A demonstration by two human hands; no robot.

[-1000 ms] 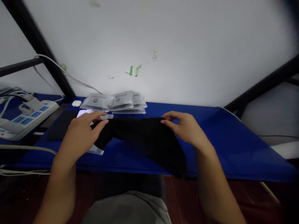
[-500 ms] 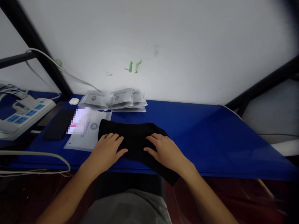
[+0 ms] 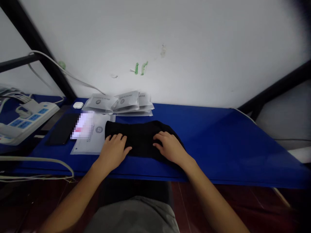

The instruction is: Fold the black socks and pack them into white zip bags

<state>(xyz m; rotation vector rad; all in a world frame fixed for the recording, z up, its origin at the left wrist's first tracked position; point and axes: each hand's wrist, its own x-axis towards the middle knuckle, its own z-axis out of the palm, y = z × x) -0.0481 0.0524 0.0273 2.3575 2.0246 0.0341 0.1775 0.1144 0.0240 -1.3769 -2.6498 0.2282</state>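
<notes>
A long piece of black fabric (image 3: 141, 139) lies crosswise on the blue tabletop near its front edge. It looks like a sleeve-shaped garment, but I cannot tell its exact kind. My left hand (image 3: 113, 149) rests flat on its left part, fingers extended and thumb apart. Toward the right part, my right hand (image 3: 170, 147) lies on the cloth with its fingers slightly bent and thumb apart. The fabric's left end overlaps a frosted plastic bag (image 3: 94, 145) with a printed logo. Its right end is partly hidden under my right hand and wrist.
Several frosted packets (image 3: 127, 102) are piled against the wall. A black phone (image 3: 62, 129), a blurred-out bright patch (image 3: 82, 126) and a small white case (image 3: 78, 105) are on the left. Farther left lies a power strip (image 3: 31, 121); a cable (image 3: 48, 158) loops near the front edge.
The black fabric has moved slightly away from me, and its right end no longer hangs over the front edge. Both hands have shifted a little farther forward with it.
</notes>
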